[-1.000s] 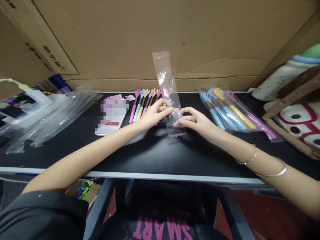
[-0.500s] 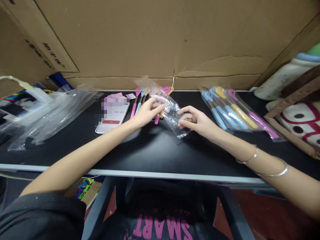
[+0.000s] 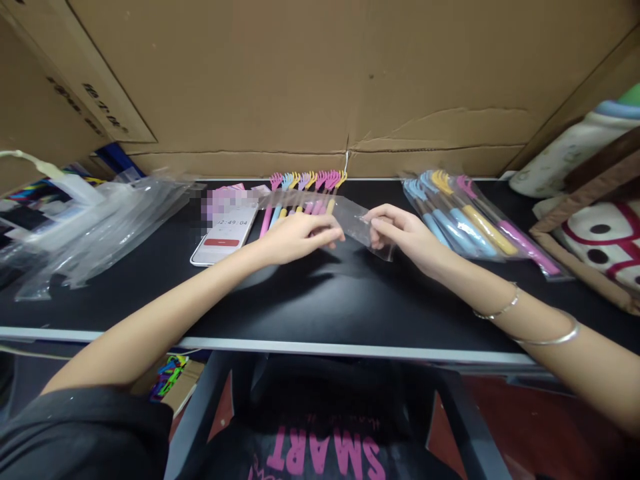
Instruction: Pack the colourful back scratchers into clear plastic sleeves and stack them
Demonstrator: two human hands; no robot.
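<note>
The right hand (image 3: 403,233) pinches the near right end of a clear bag (image 3: 353,223) between thumb and fingers. The bag is over the middle of the black table (image 3: 310,310) and reaches to the far left, across a row of back scratchers (image 3: 267,220). The left hand (image 3: 300,237) is curled near the bag; I cannot tell if it pinches anything. Bagged scratchers (image 3: 487,230) lie to the right. The step seems to be handling the bag. The next move calls for soft fingers, since the bag looks thin and floppy.
</note>
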